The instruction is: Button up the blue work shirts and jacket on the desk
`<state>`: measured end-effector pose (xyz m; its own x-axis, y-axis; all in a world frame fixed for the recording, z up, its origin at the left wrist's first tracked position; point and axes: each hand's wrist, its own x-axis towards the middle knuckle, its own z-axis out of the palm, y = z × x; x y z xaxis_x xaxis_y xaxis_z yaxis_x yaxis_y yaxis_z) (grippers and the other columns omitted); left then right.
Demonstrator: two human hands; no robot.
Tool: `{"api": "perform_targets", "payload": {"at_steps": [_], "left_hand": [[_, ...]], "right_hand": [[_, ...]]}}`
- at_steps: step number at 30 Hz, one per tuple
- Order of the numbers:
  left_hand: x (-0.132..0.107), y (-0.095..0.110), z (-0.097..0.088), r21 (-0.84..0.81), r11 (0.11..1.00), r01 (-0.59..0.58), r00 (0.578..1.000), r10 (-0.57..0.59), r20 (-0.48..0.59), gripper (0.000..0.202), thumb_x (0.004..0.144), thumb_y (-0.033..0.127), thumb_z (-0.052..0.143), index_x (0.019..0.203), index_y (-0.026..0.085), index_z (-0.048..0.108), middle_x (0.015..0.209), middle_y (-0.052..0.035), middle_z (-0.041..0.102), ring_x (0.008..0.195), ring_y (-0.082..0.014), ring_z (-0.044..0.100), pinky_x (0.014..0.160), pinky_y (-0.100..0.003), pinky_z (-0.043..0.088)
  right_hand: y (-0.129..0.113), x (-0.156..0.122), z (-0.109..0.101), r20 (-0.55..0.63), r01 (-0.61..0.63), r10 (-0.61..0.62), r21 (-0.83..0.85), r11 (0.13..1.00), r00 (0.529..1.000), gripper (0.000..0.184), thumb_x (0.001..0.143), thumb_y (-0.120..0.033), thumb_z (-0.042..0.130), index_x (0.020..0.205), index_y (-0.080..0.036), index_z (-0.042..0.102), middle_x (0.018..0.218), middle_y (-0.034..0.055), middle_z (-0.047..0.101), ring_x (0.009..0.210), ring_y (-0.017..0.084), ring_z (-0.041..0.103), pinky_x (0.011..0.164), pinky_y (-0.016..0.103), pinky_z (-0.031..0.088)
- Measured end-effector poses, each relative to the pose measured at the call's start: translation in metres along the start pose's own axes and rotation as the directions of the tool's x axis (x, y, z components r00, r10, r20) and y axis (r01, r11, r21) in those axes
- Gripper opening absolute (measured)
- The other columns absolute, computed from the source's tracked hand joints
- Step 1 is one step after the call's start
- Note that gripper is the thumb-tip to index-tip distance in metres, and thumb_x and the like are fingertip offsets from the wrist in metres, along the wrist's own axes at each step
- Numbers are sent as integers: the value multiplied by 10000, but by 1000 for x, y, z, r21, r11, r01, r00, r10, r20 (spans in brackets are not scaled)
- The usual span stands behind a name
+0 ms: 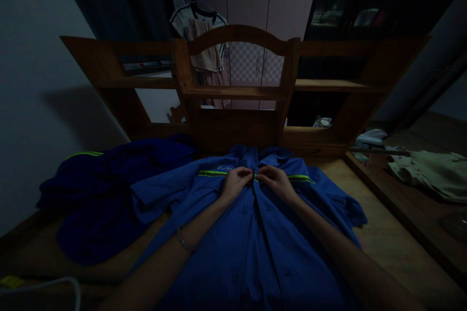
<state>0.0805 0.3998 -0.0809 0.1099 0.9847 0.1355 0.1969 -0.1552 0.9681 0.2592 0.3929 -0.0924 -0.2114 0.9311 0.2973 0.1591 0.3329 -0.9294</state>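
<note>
A blue short-sleeved shirt (pixel 219 233) with yellow-green stripes across the chest lies spread out in front of me, collar away from me. Both hands meet at its front opening, just below the collar. My left hand (pixel 235 183) pinches the placket edge from the left, thumb and fingers pressed together. From the right, my right hand (pixel 277 182) pinches the opposite edge at nearly the same spot. Any button between the fingertips is too small and dark to make out. Lower down, the two front edges hang apart, with buttons showing along them.
A darker blue garment (pixel 105 194) lies crumpled at the left. Behind the shirt stands a wooden shelf unit (pixel 233 90) with an arched top. A pale cloth (pixel 430 172) lies on the right, past a raised wooden edge. A white cable (pixel 54 282) curves at the lower left.
</note>
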Motion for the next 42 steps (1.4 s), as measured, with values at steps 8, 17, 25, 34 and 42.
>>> {"api": "perform_targets", "payload": {"at_steps": [8,17,25,34,42], "left_hand": [[-8,12,2,-48,997,60,998,-59,18,331,719,432,680,842,128,724,779,-67,718,699,-167,653,629,-237,492],[-6,1,7,14,998,57,994,-56,-91,281,639,354,757,802,134,693,757,-63,704,702,-166,651,610,-234,481],[-11,5,11,-3,996,87,985,-87,-148,158,628,269,719,679,132,659,636,-25,658,592,-132,603,545,-215,439],[-13,7,16,43,999,-2,990,8,-143,117,622,170,683,702,144,602,686,-11,643,662,-136,624,617,-222,475],[-15,14,15,11,1000,4,998,-3,-61,208,676,186,703,872,131,658,859,-81,695,815,-180,666,768,-286,520]], "right_hand": [[-2,-3,0,-22,47,-50,-134,990,998,251,820,-397,614,929,-173,644,793,31,664,705,163,624,622,240,476],[3,-1,-1,7,10,-10,-56,998,1000,304,785,-424,644,943,-165,670,833,42,681,742,166,639,661,243,492],[-4,2,-4,37,-42,39,90,995,999,299,820,-420,595,883,-141,683,689,28,663,656,155,618,648,241,478],[-10,3,-9,66,-37,42,-65,997,997,231,799,-371,607,848,-155,669,813,48,688,677,168,639,634,249,494],[-18,1,-14,18,43,-39,-264,964,999,120,780,-287,629,810,-180,677,791,38,689,746,179,649,660,245,488]]}}
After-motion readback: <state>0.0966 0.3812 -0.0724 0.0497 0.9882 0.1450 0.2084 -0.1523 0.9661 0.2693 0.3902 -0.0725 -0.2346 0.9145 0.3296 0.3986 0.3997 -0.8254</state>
